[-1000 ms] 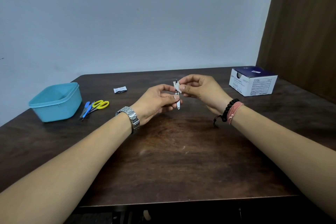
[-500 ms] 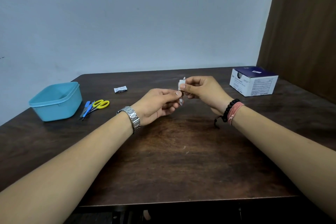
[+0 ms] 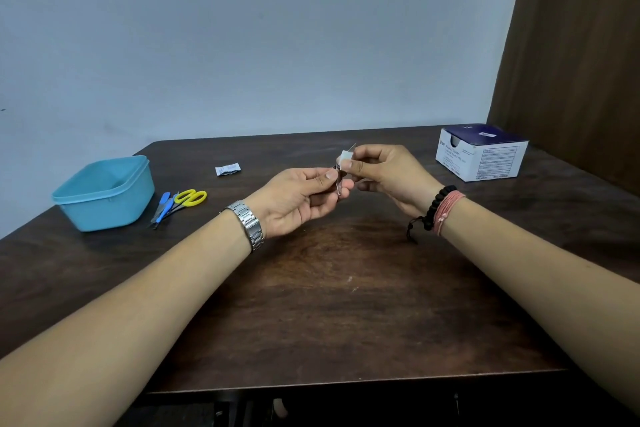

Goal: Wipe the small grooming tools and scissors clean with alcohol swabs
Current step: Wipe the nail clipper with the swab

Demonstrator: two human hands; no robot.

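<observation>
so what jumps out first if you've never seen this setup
Mid-table, above the dark wooden table, the left hand holds a small metal tool while the right hand pinches a white swab around its upper part. At far left sits a turquoise tub, with yellow-handled scissors and blue-handled tools beside it. A white and navy box sits at the far right.

We see the table (image 3: 346, 305) with a tub (image 3: 104, 194) at its far left, and just right of it the scissors (image 3: 188, 199) lying against 2 small handled tools (image 3: 162, 206). Behind these, toward the wall, lies a swab packet (image 3: 227, 169). A swab box (image 3: 483, 152) sits at the far right corner. Between them, above the middle, our left hand (image 3: 298, 199) and right hand (image 3: 384, 172) meet around a metal tool (image 3: 339, 184) and swab (image 3: 346, 158).
</observation>
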